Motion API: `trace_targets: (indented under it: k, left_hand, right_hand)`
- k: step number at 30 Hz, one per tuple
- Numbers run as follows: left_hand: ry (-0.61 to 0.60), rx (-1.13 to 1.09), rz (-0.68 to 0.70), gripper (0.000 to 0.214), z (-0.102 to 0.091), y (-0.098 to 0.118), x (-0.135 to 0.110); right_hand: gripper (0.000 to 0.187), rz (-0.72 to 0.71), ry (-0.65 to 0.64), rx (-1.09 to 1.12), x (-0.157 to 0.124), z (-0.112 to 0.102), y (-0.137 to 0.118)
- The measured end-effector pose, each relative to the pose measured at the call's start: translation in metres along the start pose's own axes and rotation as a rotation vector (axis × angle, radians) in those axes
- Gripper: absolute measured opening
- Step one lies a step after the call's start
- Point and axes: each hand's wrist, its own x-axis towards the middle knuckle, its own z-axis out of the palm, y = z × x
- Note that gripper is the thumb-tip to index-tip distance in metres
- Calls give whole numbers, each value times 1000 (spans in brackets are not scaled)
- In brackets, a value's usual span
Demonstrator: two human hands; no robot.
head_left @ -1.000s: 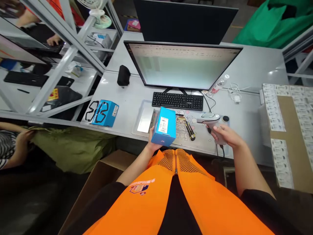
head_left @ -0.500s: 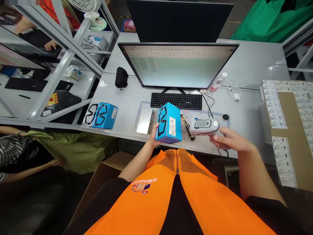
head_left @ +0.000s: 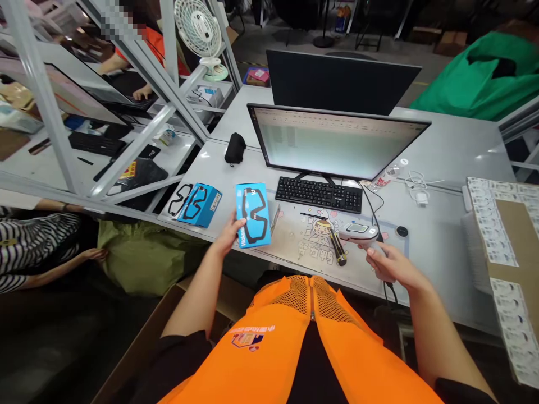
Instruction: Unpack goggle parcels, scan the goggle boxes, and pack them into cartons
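Note:
My left hand (head_left: 231, 231) grips a blue box (head_left: 254, 216) with a black headset pictured on its front, tilted over the desk's near left part. A similar blue box (head_left: 202, 206) stands on the desk farther left. Partly hidden behind the held box is a pale box, its edge showing at the right. In my right hand (head_left: 389, 262) is a white and grey handheld barcode scanner (head_left: 359, 232), its handle wrapped by my fingers and its head pointing left. Yellow and black utility knives (head_left: 338, 247) and a black pen (head_left: 314, 215) lie on the printed desk mat (head_left: 290, 241).
Behind the mat are a keyboard (head_left: 319, 194) and a lit monitor (head_left: 332, 143). A bottle (head_left: 389, 173), white cable (head_left: 419, 188) and black pouch (head_left: 234, 148) stand around them. A label-covered carton (head_left: 509, 241) is at right. Metal framing (head_left: 160, 118) and co-workers are at left.
My left hand has carried the blue box left, turning its pictured front toward me. The scanner stays in my right hand, slightly lower. The view has shifted, showing more floor behind the desk.

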Motion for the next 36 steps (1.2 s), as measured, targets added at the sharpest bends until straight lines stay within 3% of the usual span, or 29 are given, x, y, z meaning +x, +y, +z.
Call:
trace_targets:
  k: [3, 6, 9, 15, 17, 19, 22, 25, 28, 30, 32, 34, 36]
  left_hand:
    - [293, 542, 73, 116, -67, 22, 29]
    - [406, 936, -74, 121, -104, 21, 54]
    - [419, 1125, -175, 117, -113, 2, 68]
    - [490, 1276, -52, 100, -115, -24, 79]
    - [549, 1286, 25, 91, -109, -22, 82]
    - [547, 1264, 113, 81, -89, -19, 80]
    - [355, 1146, 172, 77, -30, -21, 66]
    - [157, 1055, 55, 108, 41, -30, 49]
    - [75, 1053, -116, 127, 84, -39, 41]
    - [52, 1057, -148, 125, 87, -41, 41]
    - [16, 1025, -107, 122, 76, -44, 41]
    - [-37, 955, 24, 120, 60, -51, 37]
    - [-93, 889, 263, 119, 46, -62, 27]
  right_hand:
    - [75, -3, 97, -26, 2, 9, 3]
    - [79, 45, 145, -25, 5, 20, 5]
    - [79, 66, 181, -22, 6, 30, 6]
    - [79, 127, 230, -32, 7, 43, 23]
    - [80, 148, 245, -58, 9, 44, 31]
    - [77, 167, 256, -89, 12, 45, 39]
    - [71, 158, 255, -110, 19, 47, 44]
    - [69, 142, 233, -124, 25, 50, 40]
    - [69, 124, 203, -161, 29, 53, 29]
    - [70, 109, 188, -178, 30, 54, 21]
    - [71, 100, 183, -175, 29, 54, 16]
    - [71, 97, 176, -154, 27, 52, 12]
    - [71, 94, 149, -118, 24, 48, 9]
